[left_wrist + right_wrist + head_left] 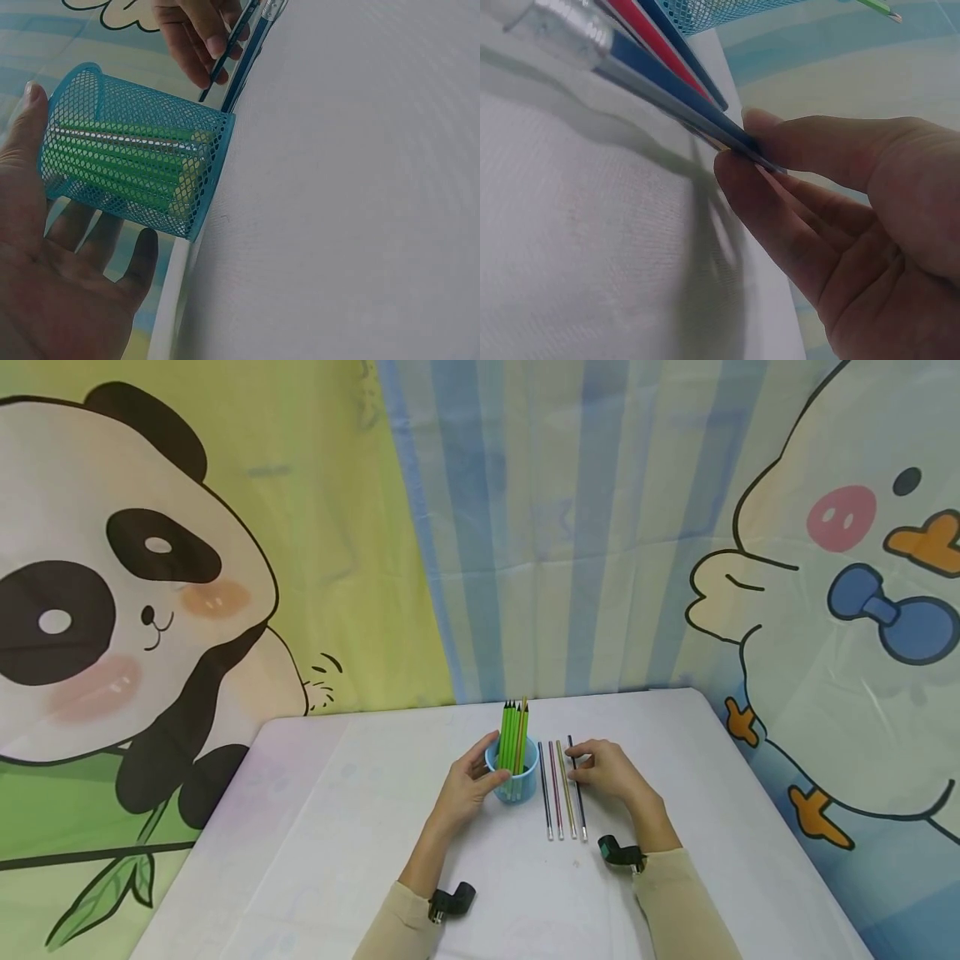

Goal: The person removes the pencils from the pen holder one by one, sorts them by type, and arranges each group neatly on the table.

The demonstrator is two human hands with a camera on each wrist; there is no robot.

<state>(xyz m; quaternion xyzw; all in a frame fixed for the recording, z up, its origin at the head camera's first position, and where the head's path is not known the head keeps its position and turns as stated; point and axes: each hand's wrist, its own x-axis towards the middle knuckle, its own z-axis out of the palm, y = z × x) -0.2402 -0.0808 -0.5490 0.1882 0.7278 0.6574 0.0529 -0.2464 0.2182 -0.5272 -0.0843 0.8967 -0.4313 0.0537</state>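
Note:
A light blue mesh pencil cup [530,787] stands on the table with several green pencils [512,735] in it, tips up. My left hand [459,793] holds the cup from its left side, thumb toward the front and fingers round the back. To the right of the cup, my right hand [617,770] pinches a dark blue pencil [682,101] between thumb and index finger, near its far end. Beside that pencil lie a yellow pencil [571,806], a red pencil [557,793] and another dark pencil [546,793], roughly parallel, with their eraser ends toward me.
The white table [315,860] extends around both hands. Behind it hangs a printed curtain [525,527] with a panda and a white bird. A small black camera is strapped to each wrist, over beige sleeves [686,902].

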